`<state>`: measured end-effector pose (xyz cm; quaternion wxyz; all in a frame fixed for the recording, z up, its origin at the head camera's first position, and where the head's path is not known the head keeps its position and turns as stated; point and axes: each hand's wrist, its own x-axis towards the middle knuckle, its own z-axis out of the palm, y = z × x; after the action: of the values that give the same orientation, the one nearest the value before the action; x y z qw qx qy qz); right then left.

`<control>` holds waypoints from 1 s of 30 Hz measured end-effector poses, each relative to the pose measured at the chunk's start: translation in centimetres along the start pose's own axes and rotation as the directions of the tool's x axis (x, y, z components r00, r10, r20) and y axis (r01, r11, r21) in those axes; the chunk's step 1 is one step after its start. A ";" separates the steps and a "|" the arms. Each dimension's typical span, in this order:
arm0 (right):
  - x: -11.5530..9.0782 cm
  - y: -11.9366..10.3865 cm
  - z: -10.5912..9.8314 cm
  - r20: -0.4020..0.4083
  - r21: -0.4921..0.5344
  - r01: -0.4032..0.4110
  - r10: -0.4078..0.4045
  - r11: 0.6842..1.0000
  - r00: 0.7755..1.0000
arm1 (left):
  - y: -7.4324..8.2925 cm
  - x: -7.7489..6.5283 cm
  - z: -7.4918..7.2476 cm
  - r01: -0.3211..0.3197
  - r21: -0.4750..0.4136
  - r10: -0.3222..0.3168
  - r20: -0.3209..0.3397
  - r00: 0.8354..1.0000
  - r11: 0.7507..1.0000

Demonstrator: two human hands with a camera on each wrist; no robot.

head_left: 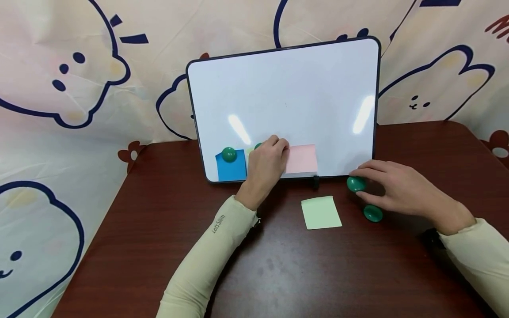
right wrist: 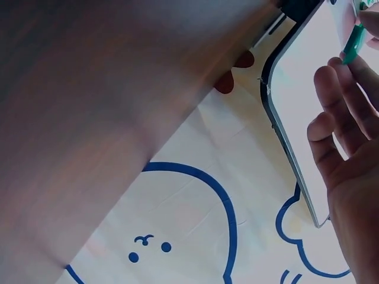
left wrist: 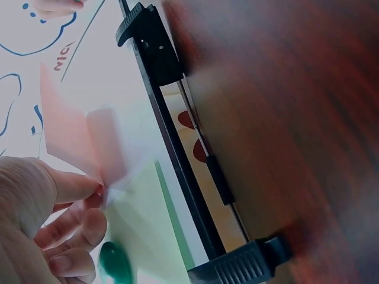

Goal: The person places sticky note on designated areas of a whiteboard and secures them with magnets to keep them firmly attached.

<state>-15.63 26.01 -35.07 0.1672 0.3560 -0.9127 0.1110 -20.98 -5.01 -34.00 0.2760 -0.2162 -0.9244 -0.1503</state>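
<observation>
My left hand (head_left: 268, 159) is at the lower part of the whiteboard (head_left: 286, 97), pinching the edge of a pink sticky note (head_left: 302, 159). The left wrist view shows that pink note (left wrist: 68, 127) standing partly away from the board at thumb and fingertip. Under the hand a green sticky note (left wrist: 142, 231) lies on the board beside a round green magnet (left wrist: 114, 263); in the head view the hand mostly covers both. My right hand (head_left: 401, 185) pinches another green magnet (head_left: 355, 183) between thumb and fingers, near the board's lower right corner.
A blue sticky note (head_left: 231, 168) sits at the board's lower left under a green magnet (head_left: 229, 154). On the brown table (head_left: 278, 274) lie a pale green sticky note (head_left: 321, 213) and one more green magnet (head_left: 373, 213). A patterned cloth (head_left: 59, 145) hangs behind.
</observation>
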 end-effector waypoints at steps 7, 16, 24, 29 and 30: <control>0.5 0.0 0.0 0.000 0.022 -0.032 0.032 0.999 0.999 | 0.1 0.1 0.0 -0.002 0.003 0.002 0.001 1.000 1.000; 1.1 0.0 0.4 -0.033 0.013 0.015 -0.015 1.000 0.999 | 0.1 0.0 0.0 0.013 0.010 -0.013 0.013 1.000 1.000; 1.4 0.0 0.3 -0.083 0.046 0.017 -0.013 0.999 0.996 | 0.1 0.0 0.0 0.013 0.011 -0.013 0.013 1.000 1.000; 1.6 0.0 0.3 -0.088 0.033 0.039 -0.036 0.999 0.995 | 0.1 0.0 0.0 0.009 0.018 -0.009 0.009 1.000 1.000; 1.6 0.0 0.3 -0.090 0.028 0.047 -0.044 0.999 0.995 | 0.1 0.0 0.0 0.009 0.019 -0.009 0.009 1.000 1.000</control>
<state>-16.81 24.90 -34.69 0.2052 0.3739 -0.8941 0.1367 -20.94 -4.91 -33.99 0.2732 -0.2101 -0.9280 -0.1417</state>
